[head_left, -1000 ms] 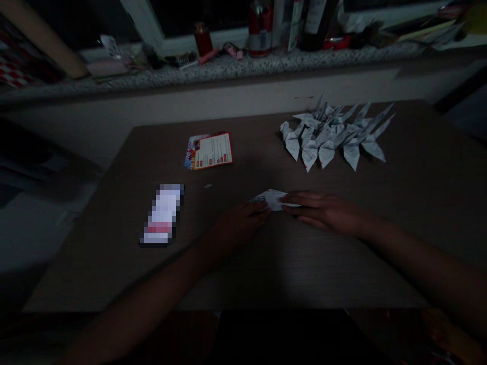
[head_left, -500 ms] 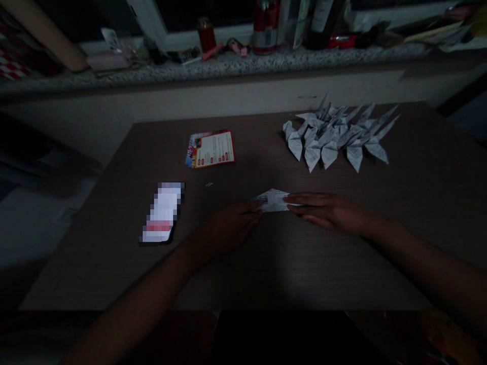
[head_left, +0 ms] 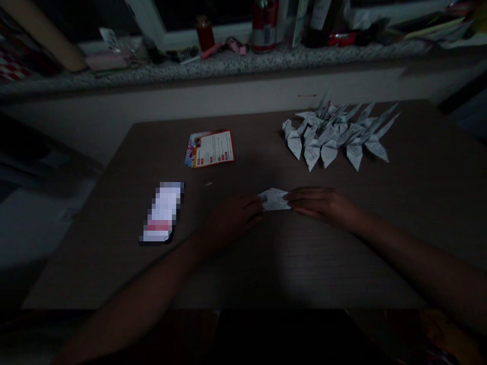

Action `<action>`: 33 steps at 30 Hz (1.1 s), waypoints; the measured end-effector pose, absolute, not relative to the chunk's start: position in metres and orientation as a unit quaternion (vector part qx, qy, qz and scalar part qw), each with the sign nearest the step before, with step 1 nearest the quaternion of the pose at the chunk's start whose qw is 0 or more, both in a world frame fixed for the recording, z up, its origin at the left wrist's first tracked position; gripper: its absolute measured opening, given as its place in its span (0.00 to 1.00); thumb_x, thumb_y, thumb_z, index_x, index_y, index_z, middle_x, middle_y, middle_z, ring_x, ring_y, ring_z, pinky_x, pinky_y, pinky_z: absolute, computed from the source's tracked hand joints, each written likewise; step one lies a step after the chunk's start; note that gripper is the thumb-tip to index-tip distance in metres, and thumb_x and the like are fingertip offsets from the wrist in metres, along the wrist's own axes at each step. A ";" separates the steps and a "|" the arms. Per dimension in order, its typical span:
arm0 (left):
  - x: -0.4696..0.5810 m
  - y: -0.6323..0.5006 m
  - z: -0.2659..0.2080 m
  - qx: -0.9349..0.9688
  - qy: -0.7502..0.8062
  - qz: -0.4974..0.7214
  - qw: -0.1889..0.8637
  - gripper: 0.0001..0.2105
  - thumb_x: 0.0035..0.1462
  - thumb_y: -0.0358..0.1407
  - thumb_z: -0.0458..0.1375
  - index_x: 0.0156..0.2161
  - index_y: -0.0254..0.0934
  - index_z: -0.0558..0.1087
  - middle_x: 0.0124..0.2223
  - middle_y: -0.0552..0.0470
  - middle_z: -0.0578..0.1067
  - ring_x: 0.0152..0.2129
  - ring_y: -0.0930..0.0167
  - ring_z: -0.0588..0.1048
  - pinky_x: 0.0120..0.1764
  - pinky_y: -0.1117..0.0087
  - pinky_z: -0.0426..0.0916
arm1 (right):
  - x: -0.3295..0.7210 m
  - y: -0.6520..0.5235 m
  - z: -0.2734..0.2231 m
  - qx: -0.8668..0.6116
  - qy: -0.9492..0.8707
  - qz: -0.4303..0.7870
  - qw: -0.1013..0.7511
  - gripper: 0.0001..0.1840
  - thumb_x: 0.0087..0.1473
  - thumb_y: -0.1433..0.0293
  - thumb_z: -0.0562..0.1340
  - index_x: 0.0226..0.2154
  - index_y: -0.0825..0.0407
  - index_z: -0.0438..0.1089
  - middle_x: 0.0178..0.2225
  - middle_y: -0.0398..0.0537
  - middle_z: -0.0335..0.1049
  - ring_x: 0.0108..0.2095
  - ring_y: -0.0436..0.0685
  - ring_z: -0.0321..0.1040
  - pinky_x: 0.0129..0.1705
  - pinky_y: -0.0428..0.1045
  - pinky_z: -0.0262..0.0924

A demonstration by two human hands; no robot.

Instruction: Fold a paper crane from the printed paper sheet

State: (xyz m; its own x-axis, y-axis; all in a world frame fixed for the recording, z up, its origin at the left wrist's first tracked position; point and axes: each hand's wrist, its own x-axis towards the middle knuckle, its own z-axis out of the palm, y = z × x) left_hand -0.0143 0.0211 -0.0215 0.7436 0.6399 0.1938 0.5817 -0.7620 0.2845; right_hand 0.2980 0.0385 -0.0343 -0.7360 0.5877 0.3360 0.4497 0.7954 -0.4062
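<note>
- Fingers of the left hand [head_left: 234,217] and right hand [head_left: 323,205] cover opposite ends of a folded paper [head_left: 275,201].
- Paper birds [head_left: 312,152] crowd beyond.
- A phone [head_left: 163,212] glows left.

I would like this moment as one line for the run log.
left hand: on left end of folded paper; right hand: on its right end; paper birds: grouped beyond, to the right; phone: left, screen lit

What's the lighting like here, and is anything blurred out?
Head view: dim overall, the left hand darker than the right hand; head view: phone screen bright but masked by coarse pixel blocks; head view: soft shadow on the table near the folded paper.
</note>
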 end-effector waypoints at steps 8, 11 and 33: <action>-0.010 0.023 -0.023 0.900 0.378 0.189 0.109 0.08 0.72 0.36 0.54 0.49 0.37 0.74 0.48 0.47 0.79 0.44 0.65 0.78 0.47 0.62 0.73 | 0.292 0.031 -0.029 -0.308 -0.882 0.191 0.301 0.11 0.67 0.69 0.61 0.48 0.48 0.78 0.48 0.50 0.81 0.48 0.58 0.80 0.50 0.51 0.75; -0.009 0.022 -0.018 0.877 0.413 0.216 0.115 0.08 0.72 0.36 0.54 0.47 0.38 0.75 0.46 0.49 0.79 0.42 0.66 0.78 0.47 0.63 0.72 | 0.287 0.027 -0.024 -0.308 -0.873 0.209 0.315 0.11 0.66 0.67 0.64 0.50 0.48 0.76 0.48 0.51 0.81 0.48 0.58 0.79 0.50 0.51 0.74; -0.010 0.017 -0.003 0.829 0.441 0.277 0.205 0.09 0.71 0.40 0.57 0.44 0.40 0.78 0.43 0.51 0.81 0.40 0.68 0.79 0.47 0.63 0.74 | 0.281 0.022 -0.013 -0.434 -0.793 0.219 0.366 0.11 0.65 0.60 0.64 0.37 0.47 0.80 0.35 0.46 0.83 0.34 0.58 0.81 0.35 0.51 0.74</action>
State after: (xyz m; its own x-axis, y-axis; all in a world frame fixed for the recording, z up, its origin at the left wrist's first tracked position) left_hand -0.0103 0.0171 -0.0031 0.4573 0.8446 0.2783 0.6181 -0.5269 0.5834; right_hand 0.2807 0.0218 -0.0133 -0.3553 0.8494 0.3903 0.5281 0.5269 -0.6659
